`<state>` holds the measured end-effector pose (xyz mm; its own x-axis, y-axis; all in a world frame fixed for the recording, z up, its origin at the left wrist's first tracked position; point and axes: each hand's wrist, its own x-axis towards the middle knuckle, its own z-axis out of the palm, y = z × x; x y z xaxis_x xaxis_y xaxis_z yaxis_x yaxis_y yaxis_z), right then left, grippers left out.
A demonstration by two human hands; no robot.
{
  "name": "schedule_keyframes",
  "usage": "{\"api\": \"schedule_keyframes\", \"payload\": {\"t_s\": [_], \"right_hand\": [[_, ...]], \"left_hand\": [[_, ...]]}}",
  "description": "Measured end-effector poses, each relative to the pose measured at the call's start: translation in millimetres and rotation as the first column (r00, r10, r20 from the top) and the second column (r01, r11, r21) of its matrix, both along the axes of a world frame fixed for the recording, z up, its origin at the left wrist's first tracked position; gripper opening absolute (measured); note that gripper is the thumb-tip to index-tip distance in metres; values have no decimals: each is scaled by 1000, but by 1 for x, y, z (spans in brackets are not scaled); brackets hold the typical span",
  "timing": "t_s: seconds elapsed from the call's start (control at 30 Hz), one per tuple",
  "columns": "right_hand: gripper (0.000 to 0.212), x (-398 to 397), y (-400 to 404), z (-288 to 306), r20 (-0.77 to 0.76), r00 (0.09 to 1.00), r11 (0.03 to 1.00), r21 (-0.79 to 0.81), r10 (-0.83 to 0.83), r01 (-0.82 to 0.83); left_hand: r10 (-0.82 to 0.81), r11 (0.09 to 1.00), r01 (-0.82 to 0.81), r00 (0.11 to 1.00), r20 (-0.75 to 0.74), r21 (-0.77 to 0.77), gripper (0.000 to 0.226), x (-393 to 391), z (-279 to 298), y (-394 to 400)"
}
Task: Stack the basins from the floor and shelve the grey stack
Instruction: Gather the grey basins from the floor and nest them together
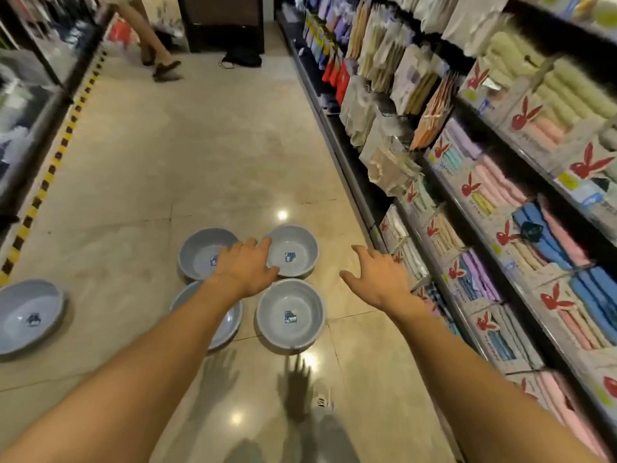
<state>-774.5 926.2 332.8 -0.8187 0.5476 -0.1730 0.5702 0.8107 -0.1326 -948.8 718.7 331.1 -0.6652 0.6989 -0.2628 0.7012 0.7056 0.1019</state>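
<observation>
Several grey-blue round basins lie on the shop floor, each with a small label inside. In a tight cluster ahead sit a far left basin (200,250), a far right basin (295,248), a near right basin (290,315) and a near left basin (230,325), the last partly hidden by my forearm. One more basin (28,315) lies apart at the left edge. My left hand (245,265) hovers open above the cluster, fingers spread. My right hand (380,279) is open too, to the right of the basins, holding nothing.
Shelves (467,202) of packaged towels line the right side of the aisle, close to my right arm. A display unit with a yellow-black striped floor edge (50,168) runs along the left. Another person's legs (157,51) stand far up the aisle. My shoe (324,404) shows below.
</observation>
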Motion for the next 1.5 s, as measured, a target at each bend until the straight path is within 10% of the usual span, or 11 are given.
{"api": "schedule_keyframes", "payload": {"t_s": [0.3, 0.87, 1.5], "right_hand": [[69, -68, 97, -155, 13, 996, 996, -12, 86, -86], [69, -137, 159, -691, 132, 979, 984, 66, 155, -165], [87, -105, 135, -748, 143, 989, 959, -284, 43, -1]], "left_hand": [[90, 996, -89, 996, 29, -15, 65, -65, -153, 68], [84, 989, -86, 996, -22, -122, 72, -131, -686, 68], [333, 935, -353, 894, 300, 15, 92, -106, -758, 24]]}}
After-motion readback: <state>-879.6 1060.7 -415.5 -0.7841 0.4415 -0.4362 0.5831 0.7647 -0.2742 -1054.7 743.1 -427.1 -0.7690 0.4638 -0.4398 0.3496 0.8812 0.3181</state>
